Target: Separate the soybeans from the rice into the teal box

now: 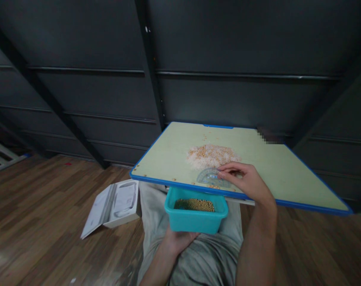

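Observation:
My right hand [244, 178] pinches a clear half-round protractor [209, 176] between thumb and fingers, its curved edge toward the pile. The protractor lies low over the near part of the pale board [272, 171]. Just beyond it, white rice grains mixed with yellow beans form a spread pile [213, 155]. My left hand [178, 240] holds a turquoise plastic tub [195, 222] from below; most of its fingers are hidden under it. Inside the tub is a layer of yellow-green beans [195, 204]. The tub sits against the board's near blue edge, above my lap.
Loose beans [214, 186] lie along the board's near edge, with others behind the pile. An open white box [125, 202] stands on the wooden floor [55, 206] to the left. A dark panelled wall [213, 95] rises behind the board. A pixelated patch covers the board's far right corner.

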The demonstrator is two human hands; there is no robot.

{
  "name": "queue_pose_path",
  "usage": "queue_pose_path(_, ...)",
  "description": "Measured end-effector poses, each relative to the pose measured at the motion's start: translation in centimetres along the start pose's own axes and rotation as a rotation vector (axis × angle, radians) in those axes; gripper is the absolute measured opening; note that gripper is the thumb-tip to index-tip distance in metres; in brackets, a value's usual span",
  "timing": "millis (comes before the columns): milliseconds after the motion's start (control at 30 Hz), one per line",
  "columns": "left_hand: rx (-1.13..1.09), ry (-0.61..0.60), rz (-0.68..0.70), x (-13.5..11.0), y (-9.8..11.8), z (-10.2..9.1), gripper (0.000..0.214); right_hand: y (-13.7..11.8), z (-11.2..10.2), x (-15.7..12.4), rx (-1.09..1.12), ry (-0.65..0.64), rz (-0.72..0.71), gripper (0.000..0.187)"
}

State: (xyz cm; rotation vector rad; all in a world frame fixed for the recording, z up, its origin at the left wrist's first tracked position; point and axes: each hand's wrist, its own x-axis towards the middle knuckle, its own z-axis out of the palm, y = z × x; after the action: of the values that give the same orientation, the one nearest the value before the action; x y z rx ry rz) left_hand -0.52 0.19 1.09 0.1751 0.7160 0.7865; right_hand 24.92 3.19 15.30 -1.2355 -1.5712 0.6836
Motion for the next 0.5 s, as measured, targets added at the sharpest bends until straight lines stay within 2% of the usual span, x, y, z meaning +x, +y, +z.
queue_pose_path(200,0.052,0.043,0.012,-0.10,0.00,0.21,0.020,-0.18,0.02,0.00,-0.005,-0.005,-0.004,0.015)
queue_pose_path(300,0.011,0.034,0.004,0.00,-0.05,0.07,0.017,-0.19,0.03,0.00,-0.008,0.001,-0.009,0.016)
queue_pose_path(500,0.017,0.031,0.012,0.40,-0.13,-0.46,0.022,-0.23,-0.03,0.02,-0.017,-0.002,0.003,0.015)
